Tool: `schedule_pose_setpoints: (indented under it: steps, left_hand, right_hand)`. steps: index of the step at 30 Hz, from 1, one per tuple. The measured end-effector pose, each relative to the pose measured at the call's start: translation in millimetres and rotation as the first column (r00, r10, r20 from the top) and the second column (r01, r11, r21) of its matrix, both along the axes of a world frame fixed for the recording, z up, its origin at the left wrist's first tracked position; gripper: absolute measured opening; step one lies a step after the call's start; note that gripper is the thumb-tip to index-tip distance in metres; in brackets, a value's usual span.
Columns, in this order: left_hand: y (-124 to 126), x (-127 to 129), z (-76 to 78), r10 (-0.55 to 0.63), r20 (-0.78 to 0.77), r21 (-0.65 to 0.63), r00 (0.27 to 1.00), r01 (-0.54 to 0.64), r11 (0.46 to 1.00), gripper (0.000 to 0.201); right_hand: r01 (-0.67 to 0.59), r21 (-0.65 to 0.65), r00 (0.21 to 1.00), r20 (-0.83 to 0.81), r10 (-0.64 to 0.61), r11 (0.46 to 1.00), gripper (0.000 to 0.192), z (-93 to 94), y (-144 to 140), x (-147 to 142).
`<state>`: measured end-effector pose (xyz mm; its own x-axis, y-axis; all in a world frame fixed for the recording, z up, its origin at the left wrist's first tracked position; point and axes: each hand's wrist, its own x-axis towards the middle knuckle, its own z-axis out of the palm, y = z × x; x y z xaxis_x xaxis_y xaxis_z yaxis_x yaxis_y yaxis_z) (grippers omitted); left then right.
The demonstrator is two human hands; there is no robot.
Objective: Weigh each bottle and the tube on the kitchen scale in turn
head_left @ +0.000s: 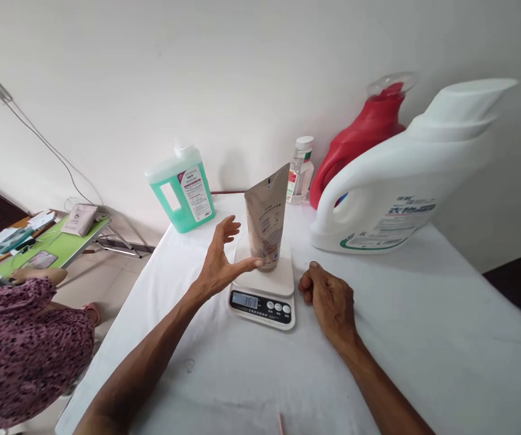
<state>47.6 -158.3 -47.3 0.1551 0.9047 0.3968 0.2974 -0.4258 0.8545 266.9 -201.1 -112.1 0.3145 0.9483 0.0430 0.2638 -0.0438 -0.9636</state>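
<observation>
Beige and standing cap-down, one tube sits upright on the scale, which shows a reading on its display. The left hand is spread open just beside the tube, fingers fanned and thumb near its base, gripping nothing; it looks placed to catch the tube should it tip, without adding weight to the reading. The right hand rests on the white cloth right of the scale, fingers loosely curled under, holding nothing, and stays clear of the platform.

Four containers stand at the back against the wall, out of the working space: one green jug, one small clear bottle, one red jug and one large white jug. One scale, one tube, two hands of the wearer. At the left edge another person in a patterned sleeve sits near a green side table strewn with small items.
</observation>
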Motion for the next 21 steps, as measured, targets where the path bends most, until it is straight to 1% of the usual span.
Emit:
schedule_pose_setpoints:
  steps: [2,4,6,9,11,13,15,17,19,21]
  left_hand:
    - [5.4,12.3,8.9,-0.058,-0.088,-0.019,0.994,0.057,0.998,0.091]
    - [12.5,21.5,12.9,-0.109,-0.177,-0.078,0.978,0.097,0.992,0.076]
    - [18.7,26.8,13.1,-0.145,-0.263,-0.143,0.954,0.110,0.984,0.057]
    - [24.6,29.3,12.1,-0.138,-0.366,-0.145,0.920,0.090,0.985,0.040]
    - [29.6,30.8,15.1,-0.098,-0.363,-0.125,0.927,0.056,0.991,0.037]
    - [40.2,35.3,22.0,-0.070,-0.320,-0.115,0.945,0.034,0.993,0.035]
    - [58.4,44.4,29.9,-0.057,-0.291,-0.084,0.955,0.034,0.996,0.035]
    - [82.4,58.3,34.4,-0.050,-0.283,-0.043,0.958,0.040,0.998,0.036]
    - [107.9,75.0,33.0,-0.053,-0.265,-0.044,0.963,0.043,0.998,0.038]
    - [130.4,91.9,26.0,-0.063,-0.260,-0.095,0.964,0.039,0.995,0.042]
  right_hand:
    - [-0.004,0.008,1.000,0.011,0.004,1.000,0.067,0.3,-0.3,0.0]
    - [-0.007,0.004,1.000,0.024,0.007,1.000,0.068,0.5,-0.8,0.0]
    - [-0.007,-0.010,1.000,0.025,0.008,1.000,0.070,0.5,-1.3,0.1]
    - [0.003,-0.043,1.000,0.017,-0.002,0.999,0.071,0.1,-2.3,0.1]
    - [0.009,-0.060,1.000,0.010,-0.009,0.998,0.072,-0.2,-3.1,0.3]
    - [0.007,-0.068,1.000,0.007,-0.007,0.998,0.071,-0.4,-4.0,0.7]
    - [-0.001,-0.068,1.000,0.011,0.002,0.998,0.070,-0.9,-4.8,1.3]
    - [-0.011,-0.066,1.000,0.015,0.012,0.998,0.069,-1.7,-5.4,2.1]
    - [-0.016,-0.067,1.000,0.006,0.017,0.998,0.069,-3.3,-5.4,3.1]
    - [-0.022,-0.073,1.000,-0.010,0.021,0.997,0.068,-5.5,-5.1,4.1]
